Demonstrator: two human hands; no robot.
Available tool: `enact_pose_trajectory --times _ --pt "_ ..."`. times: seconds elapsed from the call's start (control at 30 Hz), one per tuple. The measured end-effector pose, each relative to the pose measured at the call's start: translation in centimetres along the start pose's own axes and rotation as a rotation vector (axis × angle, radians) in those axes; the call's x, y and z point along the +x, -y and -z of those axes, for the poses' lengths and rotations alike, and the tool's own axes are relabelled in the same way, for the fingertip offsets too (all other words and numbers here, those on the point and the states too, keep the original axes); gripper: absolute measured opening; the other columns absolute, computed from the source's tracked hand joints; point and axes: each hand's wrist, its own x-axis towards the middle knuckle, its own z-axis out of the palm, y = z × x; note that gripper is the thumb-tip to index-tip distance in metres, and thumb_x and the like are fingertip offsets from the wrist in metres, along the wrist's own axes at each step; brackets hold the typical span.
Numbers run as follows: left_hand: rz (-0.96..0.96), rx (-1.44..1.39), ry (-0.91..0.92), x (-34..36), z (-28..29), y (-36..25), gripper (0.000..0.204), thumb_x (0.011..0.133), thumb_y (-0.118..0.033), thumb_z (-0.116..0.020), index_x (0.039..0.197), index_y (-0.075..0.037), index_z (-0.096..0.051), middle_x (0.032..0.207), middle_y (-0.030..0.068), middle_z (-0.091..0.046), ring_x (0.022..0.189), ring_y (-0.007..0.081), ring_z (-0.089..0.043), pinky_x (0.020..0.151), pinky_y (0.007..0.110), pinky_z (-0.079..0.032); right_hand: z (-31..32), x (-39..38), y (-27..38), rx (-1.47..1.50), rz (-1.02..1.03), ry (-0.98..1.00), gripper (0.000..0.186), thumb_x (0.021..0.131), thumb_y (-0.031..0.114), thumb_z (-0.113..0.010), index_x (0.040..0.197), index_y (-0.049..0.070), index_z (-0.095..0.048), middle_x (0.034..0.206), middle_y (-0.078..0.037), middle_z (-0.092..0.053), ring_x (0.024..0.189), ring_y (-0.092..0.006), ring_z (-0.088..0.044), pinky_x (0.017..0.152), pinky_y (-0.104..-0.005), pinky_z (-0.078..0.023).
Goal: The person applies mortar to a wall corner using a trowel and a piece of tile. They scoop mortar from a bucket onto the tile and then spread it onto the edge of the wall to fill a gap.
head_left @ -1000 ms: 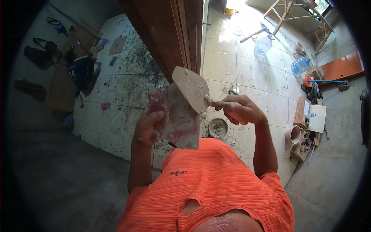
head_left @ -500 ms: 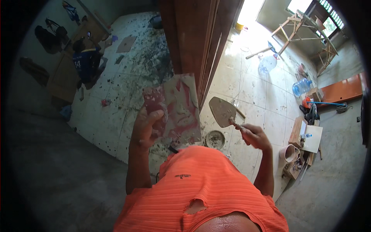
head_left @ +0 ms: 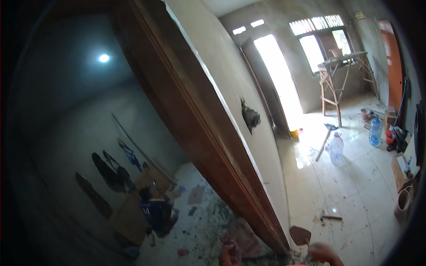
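Only the tops of my hands show at the lower edge. My left hand (head_left: 228,256) grips a flat pinkish mortar board (head_left: 245,236) smeared with grey plaster, held low beside the foot of the brown wooden door frame (head_left: 199,133). My right hand (head_left: 324,253) holds a small trowel (head_left: 300,235), its blade pointing up and left, just right of the frame's foot. The pale plastered wall (head_left: 222,84) runs along the frame, with a dark rough hole (head_left: 250,116) in it.
Two large water bottles (head_left: 336,148) (head_left: 375,131) stand on the tiled floor to the right, near a wooden trestle (head_left: 341,75) and an orange door (head_left: 392,66). A bucket (head_left: 403,200) sits at far right. Clothes (head_left: 111,170) hang in the dim left room.
The view has swung upward from my torso and the floor to the wall and door frame. Both hands, with board and trowel, have dropped to the lower edge.
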Motion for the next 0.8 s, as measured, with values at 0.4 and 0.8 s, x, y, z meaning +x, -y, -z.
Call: enact_pose_trajectory --times 0.4,0.8 --pt "-0.616 0.176 -0.18 0.8 -2.1 6.1 0.072 0.063 -0.013 -0.081 0.127 0.0 -0.051 0.118 0.0135 -0.058 0.11 0.027 -0.061 0.096 0.039 -0.05 5.3 4.0 6.8 -0.093 1.02 -0.55 0.037 0.092 0.015 -0.064 0.125 -0.001 -0.058 0.096 -0.022 -0.065 0.086 -0.0359 -0.064 0.077 -0.0441 -0.051" --pt "-0.501 -0.303 -0.052 2.1 3.3 5.5 0.037 0.079 -0.007 -0.063 0.115 -0.01 -0.06 0.111 0.0054 -0.066 0.107 0.0249 -0.064 0.096 0.042 -0.052 -3.0 10.3 16.2 -0.179 1.107 -0.508 0.041 0.096 0.014 -0.067 0.131 -0.004 -0.06 0.105 -0.024 -0.07 0.091 -0.0372 -0.071 0.078 -0.0408 -0.056"
